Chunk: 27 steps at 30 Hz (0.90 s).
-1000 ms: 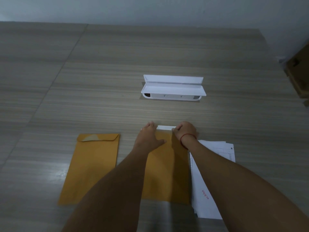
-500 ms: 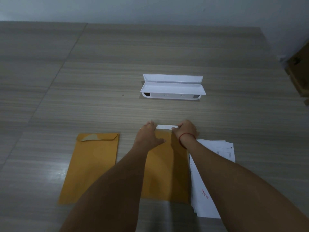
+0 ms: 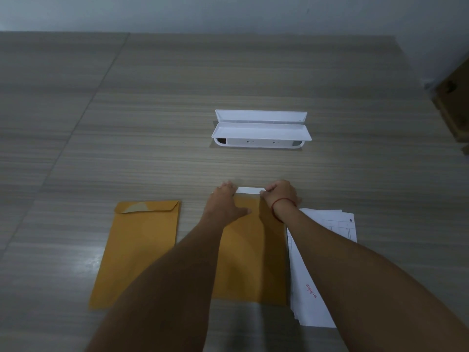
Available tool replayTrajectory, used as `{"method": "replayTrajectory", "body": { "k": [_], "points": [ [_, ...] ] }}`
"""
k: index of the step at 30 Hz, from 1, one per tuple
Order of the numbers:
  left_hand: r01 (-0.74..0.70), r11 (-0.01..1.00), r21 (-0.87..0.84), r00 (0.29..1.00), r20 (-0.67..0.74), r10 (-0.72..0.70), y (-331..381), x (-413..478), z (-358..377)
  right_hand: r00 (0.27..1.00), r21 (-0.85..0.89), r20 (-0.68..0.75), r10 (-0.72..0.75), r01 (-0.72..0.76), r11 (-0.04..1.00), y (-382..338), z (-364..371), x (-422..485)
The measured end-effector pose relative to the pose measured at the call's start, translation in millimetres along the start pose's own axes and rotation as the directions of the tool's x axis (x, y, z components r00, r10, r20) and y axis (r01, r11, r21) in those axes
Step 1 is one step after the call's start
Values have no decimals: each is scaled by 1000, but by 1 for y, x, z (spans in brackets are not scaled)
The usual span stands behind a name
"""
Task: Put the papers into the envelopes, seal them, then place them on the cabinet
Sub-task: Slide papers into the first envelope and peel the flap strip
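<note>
A: Nearest us, our two bare forearms reach out over the flat brown manila envelope (image 3: 251, 255) lying on the grey wood-grain floor (image 3: 152, 123). What do we make of the grip?

B: Our left hand (image 3: 224, 203) lies flat on the envelope's upper left corner, fingers together and the thumb spread toward the middle. Our right hand (image 3: 281, 194), with a thin red string bracelet (image 3: 279, 203) on the wrist, is curled at the upper right corner, its fingertips pinching the end of a narrow white strip (image 3: 249, 190) that runs along the envelope's far edge between our hands. Whether that strip is paper or a flap liner, we cannot tell.

A: And beside the grip?

B: Just right of it, a loose stack of white printed paper sheets (image 3: 317, 275) lies partly tucked under the envelope's right edge. Left of it, apart, a second brown manila envelope (image 3: 137, 252) lies flat with its flap folded down.

A: Beyond our hands?

B: Well past them sits a long white plastic case with its lid open (image 3: 261, 130). At the far right edge, a brown wooden cabinet corner (image 3: 454, 97) shows.
</note>
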<state>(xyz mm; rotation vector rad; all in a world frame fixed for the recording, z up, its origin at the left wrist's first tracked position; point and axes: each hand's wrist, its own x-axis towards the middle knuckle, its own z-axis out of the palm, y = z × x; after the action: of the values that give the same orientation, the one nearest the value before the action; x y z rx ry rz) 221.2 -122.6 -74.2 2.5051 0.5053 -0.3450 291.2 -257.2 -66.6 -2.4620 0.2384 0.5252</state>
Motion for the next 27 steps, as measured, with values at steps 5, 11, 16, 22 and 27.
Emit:
{"method": "replayTrajectory", "body": {
  "k": [5,11,16,22,27],
  "points": [
    [2,999,36,1000,16,-3,-1,0,1,991,55,-18,-129,130,990,0,-1,-7],
    [-10,1000,17,1000,30,9,2,-2,-3,964,198,143,-226,196,961,2,-13,-9],
    [5,1000,21,999,32,-6,-1,-3,-2,973,261,157,-172,127,957,20,-31,-10],
    [-97,995,10,995,-9,97,0,-6,0,986,124,-158,54,-34,992,35,-52,9],
    [-123,979,165,992,8,123,8,-5,-5,966,-33,106,-238,242,970,13,-43,-6]
  ]
}}
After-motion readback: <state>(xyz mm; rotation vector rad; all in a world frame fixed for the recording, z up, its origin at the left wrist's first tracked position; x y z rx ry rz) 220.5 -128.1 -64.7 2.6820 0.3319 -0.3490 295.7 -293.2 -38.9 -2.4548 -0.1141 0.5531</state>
